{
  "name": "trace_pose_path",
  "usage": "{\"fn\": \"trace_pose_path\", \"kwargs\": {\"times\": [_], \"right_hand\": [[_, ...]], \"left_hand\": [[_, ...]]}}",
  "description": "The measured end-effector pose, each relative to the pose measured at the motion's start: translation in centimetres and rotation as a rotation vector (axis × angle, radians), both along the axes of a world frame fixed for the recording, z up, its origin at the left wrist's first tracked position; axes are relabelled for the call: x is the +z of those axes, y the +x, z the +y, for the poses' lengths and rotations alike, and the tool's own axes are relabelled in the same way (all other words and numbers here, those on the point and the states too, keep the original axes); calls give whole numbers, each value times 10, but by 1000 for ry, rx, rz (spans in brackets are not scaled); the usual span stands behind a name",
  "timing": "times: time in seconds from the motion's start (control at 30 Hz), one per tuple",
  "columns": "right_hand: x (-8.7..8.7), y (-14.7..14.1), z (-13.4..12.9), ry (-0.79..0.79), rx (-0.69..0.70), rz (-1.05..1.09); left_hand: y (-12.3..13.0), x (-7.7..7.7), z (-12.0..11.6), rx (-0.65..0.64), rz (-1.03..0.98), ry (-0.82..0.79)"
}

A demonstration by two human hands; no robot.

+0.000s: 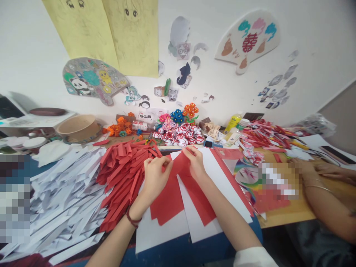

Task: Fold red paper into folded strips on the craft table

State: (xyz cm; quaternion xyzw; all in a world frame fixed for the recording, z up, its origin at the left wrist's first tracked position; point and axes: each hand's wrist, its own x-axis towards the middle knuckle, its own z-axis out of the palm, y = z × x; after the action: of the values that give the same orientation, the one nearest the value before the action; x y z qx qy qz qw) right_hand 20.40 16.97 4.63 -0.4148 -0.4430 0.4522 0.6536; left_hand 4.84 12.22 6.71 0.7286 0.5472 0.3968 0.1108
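My left hand (158, 173) is bent over the red paper, its thumb and fingertips pressed together; whatever they pinch is too small to make out. The fingers of my right hand (194, 160) close on the top of a red sheet (198, 196), which hangs down over white paper. Another red sheet (168, 204) lies below and between the hands, overlapping white sheets (164, 233). A pile of folded red strips (119, 174) is just left of my left hand. Farther left spreads a large heap of folded white strips (69, 200).
Red-and-white paper flowers (180, 134) and orange flowers (119, 127) stand along the wall, near a round bowl (79, 128). Red scraps (264, 133) and a yellow-labelled bottle (233, 122) are at the back right. Another person's arm (325, 193) rests at the right.
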Motion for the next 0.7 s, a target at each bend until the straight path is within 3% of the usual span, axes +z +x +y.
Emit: {"fn": "trace_pose_path", "kwargs": {"times": [0.27,0.7], "right_hand": [[4,2,-4,10,116,-16],[7,-9,-16,141,211,-295]], "left_hand": [[2,-1,-3,-21,122,32],[3,0,-4,0,21,-7]]}}
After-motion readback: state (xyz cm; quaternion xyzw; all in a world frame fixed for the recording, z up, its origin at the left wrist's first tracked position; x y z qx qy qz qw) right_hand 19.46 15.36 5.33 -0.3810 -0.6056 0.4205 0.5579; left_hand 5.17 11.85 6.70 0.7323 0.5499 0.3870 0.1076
